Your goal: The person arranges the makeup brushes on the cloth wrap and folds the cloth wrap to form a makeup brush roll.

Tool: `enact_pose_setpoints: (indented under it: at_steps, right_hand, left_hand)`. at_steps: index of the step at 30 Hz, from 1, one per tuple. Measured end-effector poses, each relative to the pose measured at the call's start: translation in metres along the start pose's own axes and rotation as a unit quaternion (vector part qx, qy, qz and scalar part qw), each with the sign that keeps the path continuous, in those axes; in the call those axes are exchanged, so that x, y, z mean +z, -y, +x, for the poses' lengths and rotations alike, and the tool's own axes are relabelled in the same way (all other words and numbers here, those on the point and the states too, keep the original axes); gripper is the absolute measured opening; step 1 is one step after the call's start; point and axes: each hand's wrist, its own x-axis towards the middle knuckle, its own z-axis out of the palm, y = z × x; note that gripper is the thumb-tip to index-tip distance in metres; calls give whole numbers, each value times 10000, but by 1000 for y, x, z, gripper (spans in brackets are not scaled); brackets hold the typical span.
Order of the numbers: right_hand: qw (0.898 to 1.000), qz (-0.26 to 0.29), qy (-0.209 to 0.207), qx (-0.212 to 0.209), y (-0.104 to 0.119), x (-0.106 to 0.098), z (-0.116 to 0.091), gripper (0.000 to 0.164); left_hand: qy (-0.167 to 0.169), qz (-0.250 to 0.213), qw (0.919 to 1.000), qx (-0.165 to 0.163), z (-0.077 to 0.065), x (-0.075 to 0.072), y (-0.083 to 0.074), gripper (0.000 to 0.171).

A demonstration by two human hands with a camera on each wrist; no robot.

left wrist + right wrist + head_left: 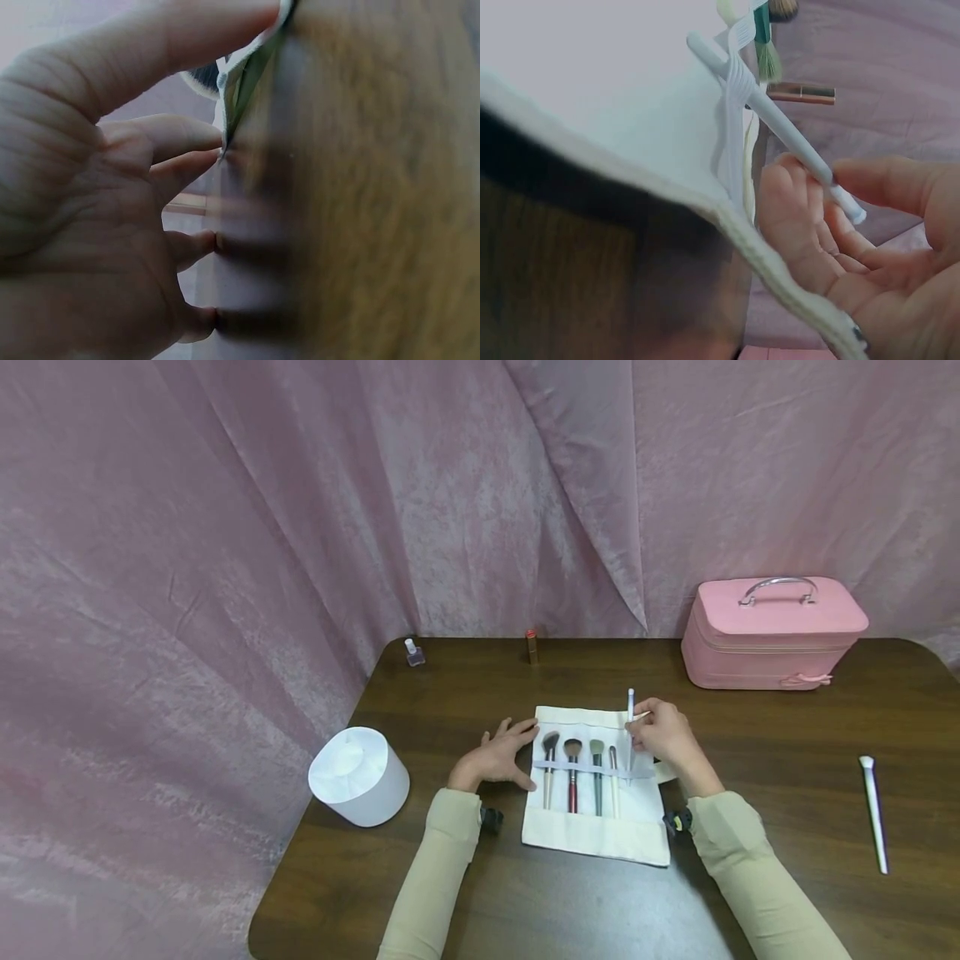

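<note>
A white fabric brush roll (592, 839) lies unfolded on the table, with several makeup brushes tucked under its elastic band (558, 766). Among them are a red-handled brush (573, 793) and a green-handled brush (597, 793). My right hand (667, 732) pinches a slim white makeup brush (791, 139) near its upper end, between thumb and fingers. The lower part of that handle passes through a loop of the elastic band in the right wrist view. Spread along the roll's left edge, my left hand (495, 758) touches it with thumb and fingertips.
Another white brush (874, 814) lies at the right. A pink case (776, 643) stands at the back right, a lipstick (532, 647) and a nail polish bottle (414, 653) along the back edge. At the left stands a white round container (367, 785). A pink curtain (480, 502) hangs behind.
</note>
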Motion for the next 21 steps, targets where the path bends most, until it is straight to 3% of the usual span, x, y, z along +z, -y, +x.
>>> enact_pose_setpoints:
  at_steps: [13, 21]
  right_hand:
    - [9982, -575, 70, -134, 10, 1, -3, 27]
    - [9956, -888, 276, 137, 5, 7, -3, 33]
  left_hand:
    - [38, 14, 10000, 9, -2, -1, -1, 98]
    - [-34, 52, 10000, 74, -1, 0, 0, 98]
